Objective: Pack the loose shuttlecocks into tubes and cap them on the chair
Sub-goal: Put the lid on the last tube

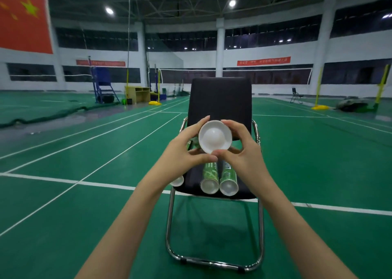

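White cap [214,136] at frame centre is pinched by both hands' fingers [203,122]; it should be pressed squarely onto its tube.

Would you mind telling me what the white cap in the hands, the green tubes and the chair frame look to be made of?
White cap: probably plastic, smooth and matte, with a moulded central dome. Green tubes: likely printed cardboard, slightly glossy, though the look leaves that open. Chair frame: chromed metal tubing, given its bright mirror-like highlights.
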Demonstrator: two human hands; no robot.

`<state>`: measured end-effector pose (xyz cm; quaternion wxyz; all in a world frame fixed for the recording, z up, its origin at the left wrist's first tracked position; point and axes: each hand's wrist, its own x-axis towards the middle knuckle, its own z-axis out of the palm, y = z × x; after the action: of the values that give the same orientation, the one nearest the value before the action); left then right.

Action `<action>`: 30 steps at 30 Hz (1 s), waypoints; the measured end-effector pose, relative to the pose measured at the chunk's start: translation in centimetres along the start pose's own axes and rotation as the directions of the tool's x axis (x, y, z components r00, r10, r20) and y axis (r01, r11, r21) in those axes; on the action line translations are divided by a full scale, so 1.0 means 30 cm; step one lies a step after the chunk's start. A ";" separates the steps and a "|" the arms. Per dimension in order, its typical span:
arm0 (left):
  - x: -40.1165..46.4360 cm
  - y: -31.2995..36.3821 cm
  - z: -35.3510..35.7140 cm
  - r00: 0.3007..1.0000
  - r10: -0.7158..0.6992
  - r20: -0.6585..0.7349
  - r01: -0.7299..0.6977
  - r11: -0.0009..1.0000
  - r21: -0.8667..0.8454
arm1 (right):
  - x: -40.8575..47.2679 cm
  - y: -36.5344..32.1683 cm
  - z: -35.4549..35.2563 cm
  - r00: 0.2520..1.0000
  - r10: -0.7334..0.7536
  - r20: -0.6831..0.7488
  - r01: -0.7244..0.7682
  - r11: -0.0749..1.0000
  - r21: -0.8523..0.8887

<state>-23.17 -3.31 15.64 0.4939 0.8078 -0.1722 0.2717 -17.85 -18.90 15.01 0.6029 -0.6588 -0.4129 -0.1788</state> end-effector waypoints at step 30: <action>0.093 -0.821 0.075 0.967 -0.240 -0.081 0.251 0.871 0.421 | 0.088 0.728 0.226 0.849 0.357 0.389 -0.164 0.879 -0.448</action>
<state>-6.89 5.80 -0.85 0.3371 0.9081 0.0021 0.2485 -1.47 -10.15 1.42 0.3594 -0.8414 -0.4034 -0.0124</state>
